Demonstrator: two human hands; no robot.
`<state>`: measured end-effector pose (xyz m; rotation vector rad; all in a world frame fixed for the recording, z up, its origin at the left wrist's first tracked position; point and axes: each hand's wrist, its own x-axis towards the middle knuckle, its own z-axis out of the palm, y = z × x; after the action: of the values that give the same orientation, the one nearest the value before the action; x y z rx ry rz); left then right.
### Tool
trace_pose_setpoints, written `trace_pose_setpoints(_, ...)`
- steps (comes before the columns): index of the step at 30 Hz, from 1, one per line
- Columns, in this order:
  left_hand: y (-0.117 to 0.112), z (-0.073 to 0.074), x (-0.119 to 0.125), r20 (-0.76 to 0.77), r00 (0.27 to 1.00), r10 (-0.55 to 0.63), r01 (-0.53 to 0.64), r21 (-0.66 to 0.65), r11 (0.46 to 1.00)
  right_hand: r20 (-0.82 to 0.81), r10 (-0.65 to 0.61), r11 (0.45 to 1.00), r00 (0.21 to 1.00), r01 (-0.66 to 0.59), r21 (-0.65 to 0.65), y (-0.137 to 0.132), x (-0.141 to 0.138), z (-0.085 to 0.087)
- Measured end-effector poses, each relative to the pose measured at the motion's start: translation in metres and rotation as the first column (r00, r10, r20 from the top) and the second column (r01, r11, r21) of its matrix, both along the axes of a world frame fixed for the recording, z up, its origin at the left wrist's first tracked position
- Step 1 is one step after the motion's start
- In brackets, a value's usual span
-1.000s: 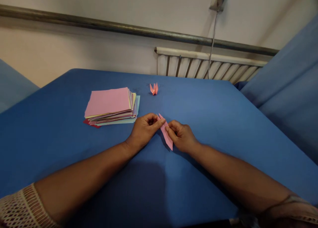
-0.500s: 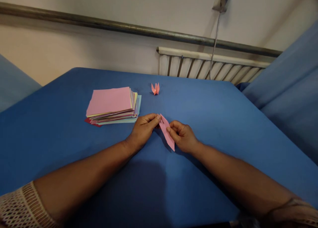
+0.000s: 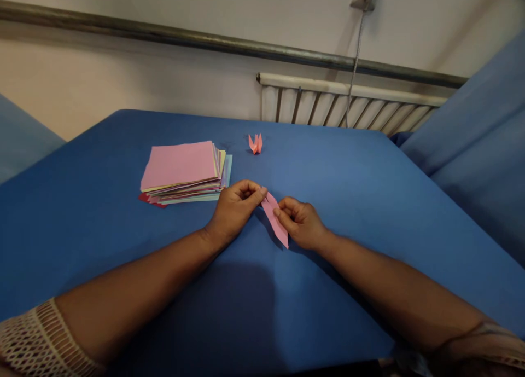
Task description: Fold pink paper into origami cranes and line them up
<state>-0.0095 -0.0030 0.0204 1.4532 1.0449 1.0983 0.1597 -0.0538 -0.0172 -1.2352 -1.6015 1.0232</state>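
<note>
A narrow piece of folded pink paper (image 3: 275, 224) is held slantwise between my two hands, just above the blue table. My left hand (image 3: 240, 204) pinches its upper end between thumb and fingers. Along its right edge, near the middle, my right hand (image 3: 300, 221) grips it with the thumb on top. The lower pointed end hangs free toward me. Beyond my hands stands a small folded pink-orange origami figure (image 3: 255, 144) with upright points. The fingers under the paper are partly hidden.
A thick stack of coloured paper (image 3: 180, 166), pink on top, lies to the left of my hands. The blue table (image 3: 369, 202) reaches back to a wall with a metal pipe (image 3: 205, 43) and a white radiator (image 3: 311, 81). Blue curtains (image 3: 488, 131) hang at the sides.
My left fingers have shifted slightly over the upper end of the pink paper. Both hands keep hold of it, and the whole view has moved a little.
</note>
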Motion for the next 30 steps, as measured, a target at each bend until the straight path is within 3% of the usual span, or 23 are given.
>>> trace_pose_setpoints(5,0.001,0.0,0.0,0.002,1.0,0.008,-0.008,-0.029,1.0,-0.085,0.017,0.997,0.996,-0.023,-0.071,0.002,-0.002,-0.001)
trace_pose_setpoints(10,0.002,-0.004,-0.001,0.107,0.989,-0.101,0.111,-0.096,0.989,-0.173,0.009,0.993,0.985,-0.03,-0.117,0.004,-0.004,-0.005)
trace_pose_setpoints(18,-0.002,0.0,0.001,-0.056,0.995,-0.078,0.074,-0.07,0.995,-0.192,0.088,0.986,0.977,-0.113,-0.121,0.003,-0.004,-0.003)
trace_pose_setpoints(24,-0.001,-0.007,0.002,0.07,0.981,-0.18,0.19,-0.183,0.965,-0.247,-0.03,0.993,0.968,0.001,-0.115,0.009,-0.004,-0.004)
trace_pose_setpoints(30,-0.002,-0.013,0.006,0.089,0.984,-0.152,0.168,-0.209,0.963,-0.288,-0.115,0.992,0.951,0.096,-0.078,0.014,-0.001,-0.003)
